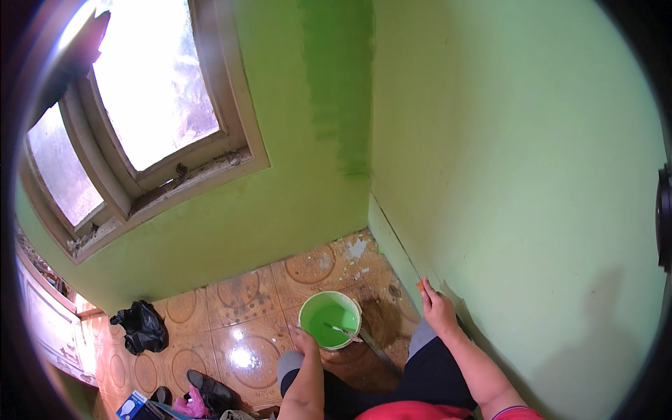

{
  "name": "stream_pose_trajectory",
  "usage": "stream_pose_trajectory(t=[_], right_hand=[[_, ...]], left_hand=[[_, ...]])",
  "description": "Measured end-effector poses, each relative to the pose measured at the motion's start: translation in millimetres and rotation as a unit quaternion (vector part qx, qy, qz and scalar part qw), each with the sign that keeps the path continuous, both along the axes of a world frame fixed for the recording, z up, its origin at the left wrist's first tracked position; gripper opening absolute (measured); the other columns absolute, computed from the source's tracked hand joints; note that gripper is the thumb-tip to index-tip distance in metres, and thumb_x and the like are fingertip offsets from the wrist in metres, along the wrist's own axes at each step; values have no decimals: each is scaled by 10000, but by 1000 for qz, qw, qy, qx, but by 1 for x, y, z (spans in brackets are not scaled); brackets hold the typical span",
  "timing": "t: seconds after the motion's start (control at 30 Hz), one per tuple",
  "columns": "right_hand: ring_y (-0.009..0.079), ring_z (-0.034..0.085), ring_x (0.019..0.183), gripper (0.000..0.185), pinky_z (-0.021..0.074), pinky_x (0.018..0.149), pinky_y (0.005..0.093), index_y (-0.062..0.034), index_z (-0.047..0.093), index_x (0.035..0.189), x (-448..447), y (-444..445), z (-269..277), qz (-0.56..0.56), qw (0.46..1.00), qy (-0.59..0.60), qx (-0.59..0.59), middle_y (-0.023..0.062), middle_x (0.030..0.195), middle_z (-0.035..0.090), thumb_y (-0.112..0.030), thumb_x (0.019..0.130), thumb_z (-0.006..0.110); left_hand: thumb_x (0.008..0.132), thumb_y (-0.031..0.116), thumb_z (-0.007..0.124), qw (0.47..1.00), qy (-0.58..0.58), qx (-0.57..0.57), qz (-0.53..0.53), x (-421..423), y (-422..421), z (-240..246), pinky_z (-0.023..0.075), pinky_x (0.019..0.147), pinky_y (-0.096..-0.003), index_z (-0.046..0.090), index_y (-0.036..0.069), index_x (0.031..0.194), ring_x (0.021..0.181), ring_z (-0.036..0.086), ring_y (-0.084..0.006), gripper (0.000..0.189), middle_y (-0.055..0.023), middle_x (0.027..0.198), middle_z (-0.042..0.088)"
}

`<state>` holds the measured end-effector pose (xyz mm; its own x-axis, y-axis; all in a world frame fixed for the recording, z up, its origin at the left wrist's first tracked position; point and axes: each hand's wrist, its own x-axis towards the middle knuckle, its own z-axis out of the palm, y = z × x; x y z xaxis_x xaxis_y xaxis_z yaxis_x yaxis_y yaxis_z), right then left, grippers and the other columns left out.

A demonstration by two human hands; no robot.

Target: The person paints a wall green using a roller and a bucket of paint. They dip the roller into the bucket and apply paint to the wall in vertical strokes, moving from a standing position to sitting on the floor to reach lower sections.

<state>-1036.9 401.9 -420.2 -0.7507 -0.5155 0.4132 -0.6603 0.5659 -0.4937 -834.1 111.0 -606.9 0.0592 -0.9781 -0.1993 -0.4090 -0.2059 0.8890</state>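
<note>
My right hand pinches a small orange object beside the low part of the right-hand wall. What the object is cannot be made out. Between my knees stands a pale bucket holding green paint. A paintbrush slants across the paint and rests on the bucket's right rim. My left hand is by my left knee, close to the bucket's left side. Whether it touches the bucket is unclear, and its fingers are partly hidden.
A darker green painted band runs down the window wall to the corner. Patterned brown floor tiles carry paint spots. On the left lie a black plastic bag, dark shoes, a pink bag and a blue box. A wood-framed window is above.
</note>
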Motion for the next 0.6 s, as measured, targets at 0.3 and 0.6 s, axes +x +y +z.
stream_pose_trajectory(t=[0.3,0.6], right_hand=[[367,584,599,472,473,523,442,-168,373,1395,-15,-20,71,-18,994,82,-66,205,697,568,-223,940,488],[381,581,621,446,473,569,449,-189,436,1359,-12,2,5,-47,997,-5,57,222,705,577,-230,921,509]], left_hand=[[956,507,267,1000,-17,-3,23,2,-7,-13,366,987,-401,539,-34,1212,1136,495,-411,658,-258,1221,538],[976,418,303,1000,-8,29,3,-1,1,3,366,995,-356,489,-4,1281,1174,483,-366,552,-217,1279,512]])
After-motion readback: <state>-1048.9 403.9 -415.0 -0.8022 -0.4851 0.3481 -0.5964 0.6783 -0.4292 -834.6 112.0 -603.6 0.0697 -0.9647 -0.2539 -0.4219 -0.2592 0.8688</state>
